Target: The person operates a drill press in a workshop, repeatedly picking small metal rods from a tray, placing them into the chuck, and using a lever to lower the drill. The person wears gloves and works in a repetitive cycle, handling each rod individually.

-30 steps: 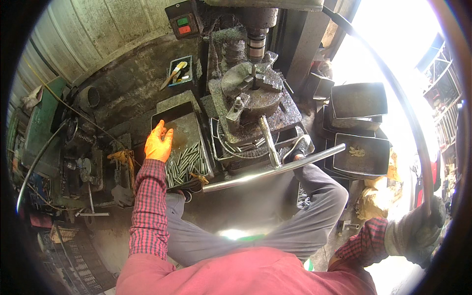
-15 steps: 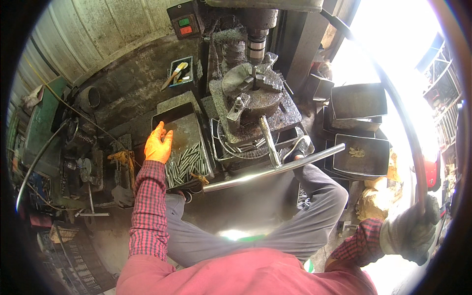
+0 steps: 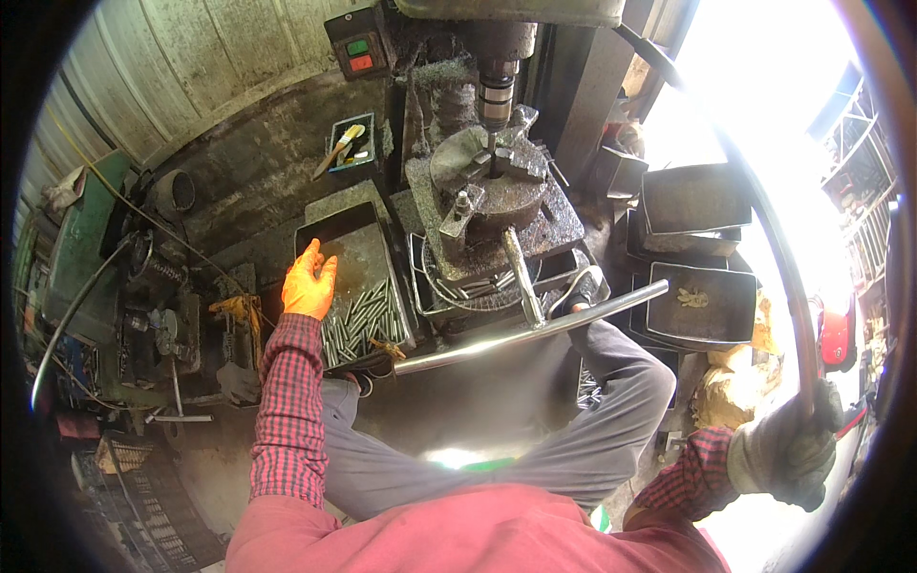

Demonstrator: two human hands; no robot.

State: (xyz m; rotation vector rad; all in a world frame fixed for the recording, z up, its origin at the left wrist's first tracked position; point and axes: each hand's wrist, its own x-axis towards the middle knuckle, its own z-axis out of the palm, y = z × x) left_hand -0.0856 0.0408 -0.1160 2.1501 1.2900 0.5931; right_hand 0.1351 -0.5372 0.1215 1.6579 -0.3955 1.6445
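Observation:
My right hand [image 3: 785,451], in a grey work glove, is wrapped around the lower end of a long curved lever [image 3: 781,253]. This lever rises to the head of a drill press, whose chuck [image 3: 496,100] hangs above a round jawed vise [image 3: 487,181]. A thin bit or pin shows between chuck and jaws; which one I cannot tell. My left hand [image 3: 311,281], gloved in orange, hovers over a metal tray [image 3: 358,229] with thumb and fingers apart. Several short metal pins [image 3: 361,325] lie in the tray beside that hand.
A bright metal bar [image 3: 535,329] crosses above my lap. A switch box [image 3: 357,46] with green and red buttons hangs on the wall. A brush [image 3: 342,143] rests in a small bin. Dark trays [image 3: 702,304] are stacked at right; another machine [image 3: 158,277] stands left.
My right hand and the lever's lower end have shifted slightly left and upward in view. The chuck sits a little lower over the vise. My left hand has barely moved.

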